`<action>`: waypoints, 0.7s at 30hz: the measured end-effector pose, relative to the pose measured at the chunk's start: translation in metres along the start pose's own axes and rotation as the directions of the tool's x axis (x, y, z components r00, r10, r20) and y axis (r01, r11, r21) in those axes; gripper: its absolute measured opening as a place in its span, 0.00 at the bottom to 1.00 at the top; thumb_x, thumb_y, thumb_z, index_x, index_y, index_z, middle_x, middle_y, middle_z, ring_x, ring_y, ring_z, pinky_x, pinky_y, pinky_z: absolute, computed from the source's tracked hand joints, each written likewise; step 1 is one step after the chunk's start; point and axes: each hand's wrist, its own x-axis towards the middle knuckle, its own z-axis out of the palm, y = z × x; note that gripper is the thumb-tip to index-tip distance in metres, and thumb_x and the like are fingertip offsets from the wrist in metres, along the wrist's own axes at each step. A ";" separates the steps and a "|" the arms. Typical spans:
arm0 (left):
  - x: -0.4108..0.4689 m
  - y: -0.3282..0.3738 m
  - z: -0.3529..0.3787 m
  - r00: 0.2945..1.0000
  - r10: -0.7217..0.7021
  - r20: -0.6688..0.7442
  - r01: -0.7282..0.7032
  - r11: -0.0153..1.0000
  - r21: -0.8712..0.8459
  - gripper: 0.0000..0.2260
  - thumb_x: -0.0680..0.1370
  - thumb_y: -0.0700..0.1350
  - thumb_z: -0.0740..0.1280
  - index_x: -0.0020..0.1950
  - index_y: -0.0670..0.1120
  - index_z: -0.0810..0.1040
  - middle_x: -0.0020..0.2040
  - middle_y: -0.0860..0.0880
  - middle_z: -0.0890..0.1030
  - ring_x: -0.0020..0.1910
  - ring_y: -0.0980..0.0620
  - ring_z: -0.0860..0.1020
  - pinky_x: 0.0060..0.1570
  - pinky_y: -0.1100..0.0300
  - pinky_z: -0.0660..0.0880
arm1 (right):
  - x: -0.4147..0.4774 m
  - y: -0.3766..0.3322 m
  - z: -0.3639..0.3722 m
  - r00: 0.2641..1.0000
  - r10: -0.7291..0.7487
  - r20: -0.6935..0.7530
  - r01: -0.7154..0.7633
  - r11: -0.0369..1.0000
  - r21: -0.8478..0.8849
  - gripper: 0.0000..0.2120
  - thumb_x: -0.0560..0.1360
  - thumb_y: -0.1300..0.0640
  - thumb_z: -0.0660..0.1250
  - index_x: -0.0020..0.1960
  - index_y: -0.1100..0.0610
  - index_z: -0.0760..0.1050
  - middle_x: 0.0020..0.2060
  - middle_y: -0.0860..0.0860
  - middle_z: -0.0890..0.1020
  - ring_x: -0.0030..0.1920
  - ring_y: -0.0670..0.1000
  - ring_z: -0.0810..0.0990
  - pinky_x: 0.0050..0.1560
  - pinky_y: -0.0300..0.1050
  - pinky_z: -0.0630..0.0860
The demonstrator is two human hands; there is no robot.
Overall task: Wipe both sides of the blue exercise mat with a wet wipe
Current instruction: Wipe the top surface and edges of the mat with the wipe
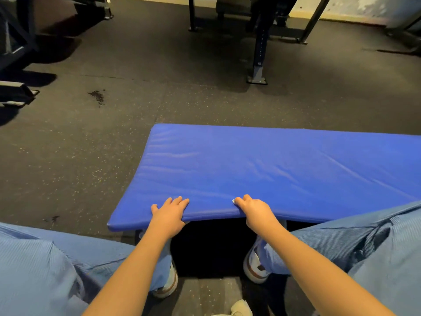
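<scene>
The blue exercise mat (262,169) is raised off the dark floor, its near edge lifted above my knees. My left hand (169,214) grips that near edge with fingers on top of the mat and the thumb side wrapped under. A little to the right, my right hand (252,210) grips the same edge with curled fingers. A small white scrap (233,201), apparently the wet wipe, peeks out at the fingertips of my right hand. The mat's underside is hidden.
Dark speckled rubber floor (91,156) lies all around. Gym machine frames stand at the far left (16,53) and a metal post with a base plate (258,74) at the far centre. A wet stain (98,96) marks the floor. A white object (241,307) lies by my feet.
</scene>
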 end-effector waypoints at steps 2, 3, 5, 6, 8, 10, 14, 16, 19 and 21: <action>0.000 0.022 0.010 1.000 0.028 0.001 -0.028 1.000 0.002 0.29 0.81 0.49 0.62 0.78 0.53 0.53 0.79 0.52 0.54 0.77 0.48 0.53 0.69 0.37 0.56 | -0.009 0.016 0.004 0.998 0.052 0.035 -0.052 0.999 -0.005 0.23 0.74 0.68 0.58 0.67 0.53 0.65 0.56 0.55 0.71 0.42 0.59 0.73 0.38 0.45 0.62; -0.001 0.031 0.013 0.999 0.040 -0.003 -0.040 0.999 0.014 0.28 0.81 0.49 0.61 0.78 0.53 0.53 0.78 0.52 0.55 0.77 0.47 0.54 0.69 0.37 0.56 | -0.011 0.023 0.007 0.996 0.077 0.054 -0.077 0.997 0.004 0.22 0.75 0.68 0.59 0.67 0.53 0.65 0.57 0.54 0.72 0.46 0.59 0.75 0.38 0.44 0.62; 0.000 0.043 0.018 0.998 0.056 0.003 -0.056 0.997 0.043 0.27 0.81 0.50 0.61 0.78 0.52 0.54 0.78 0.51 0.55 0.77 0.46 0.54 0.68 0.38 0.57 | -0.016 0.033 0.016 0.988 0.119 0.098 -0.124 0.991 0.052 0.21 0.76 0.65 0.60 0.68 0.52 0.65 0.57 0.54 0.73 0.53 0.58 0.77 0.40 0.45 0.64; 0.001 0.045 0.019 0.998 0.060 0.013 -0.061 0.996 0.066 0.27 0.81 0.50 0.61 0.78 0.52 0.54 0.78 0.50 0.55 0.76 0.45 0.54 0.67 0.38 0.58 | -0.018 0.035 0.020 0.983 0.130 0.133 -0.141 0.987 0.079 0.22 0.76 0.64 0.62 0.68 0.52 0.66 0.57 0.54 0.74 0.55 0.58 0.76 0.41 0.45 0.67; 0.004 0.047 0.024 0.997 0.066 0.036 -0.070 0.988 0.136 0.28 0.81 0.52 0.61 0.77 0.51 0.54 0.77 0.49 0.56 0.75 0.43 0.56 0.64 0.39 0.61 | -0.024 0.032 0.032 0.970 0.135 0.204 -0.164 0.978 0.131 0.26 0.75 0.64 0.63 0.71 0.51 0.65 0.58 0.54 0.74 0.58 0.58 0.73 0.45 0.46 0.70; 0.005 0.047 0.031 0.996 0.069 0.049 -0.077 0.978 0.196 0.28 0.80 0.53 0.62 0.77 0.50 0.54 0.76 0.48 0.58 0.73 0.42 0.59 0.62 0.40 0.63 | -0.030 0.022 0.042 0.961 0.139 0.241 -0.186 0.965 0.186 0.25 0.73 0.60 0.64 0.70 0.53 0.66 0.59 0.54 0.72 0.61 0.57 0.69 0.48 0.46 0.70; 0.005 0.046 0.038 0.996 0.080 0.045 -0.088 0.975 0.205 0.29 0.78 0.56 0.66 0.74 0.50 0.57 0.72 0.48 0.62 0.69 0.43 0.63 0.57 0.44 0.66 | -0.025 0.010 0.037 0.966 0.129 0.226 -0.195 0.934 0.298 0.06 0.76 0.56 0.58 0.48 0.58 0.72 0.52 0.54 0.70 0.57 0.57 0.68 0.46 0.45 0.66; 0.006 0.045 0.037 0.996 0.083 0.021 -0.085 0.979 0.185 0.28 0.75 0.56 0.68 0.71 0.50 0.61 0.68 0.49 0.66 0.65 0.45 0.66 0.53 0.47 0.67 | -0.020 0.012 0.031 0.963 0.190 0.193 -0.242 0.923 0.298 0.07 0.79 0.56 0.56 0.48 0.57 0.72 0.42 0.54 0.72 0.53 0.58 0.70 0.42 0.45 0.62; 0.007 0.044 0.037 0.994 0.097 0.044 -0.103 0.981 0.162 0.33 0.72 0.58 0.70 0.72 0.52 0.61 0.68 0.51 0.66 0.66 0.45 0.66 0.54 0.48 0.68 | -0.018 0.013 0.036 0.938 0.340 0.067 -0.345 0.901 0.263 0.07 0.81 0.56 0.57 0.45 0.55 0.67 0.32 0.51 0.65 0.50 0.56 0.70 0.39 0.45 0.61; 0.010 0.038 0.036 0.988 0.116 0.099 -0.128 0.984 0.127 0.38 0.70 0.62 0.71 0.75 0.53 0.58 0.71 0.52 0.63 0.68 0.46 0.63 0.57 0.47 0.69 | -0.013 0.005 0.046 0.922 0.382 0.067 -0.382 0.863 0.332 0.11 0.82 0.55 0.58 0.43 0.58 0.71 0.39 0.53 0.69 0.48 0.56 0.68 0.39 0.44 0.63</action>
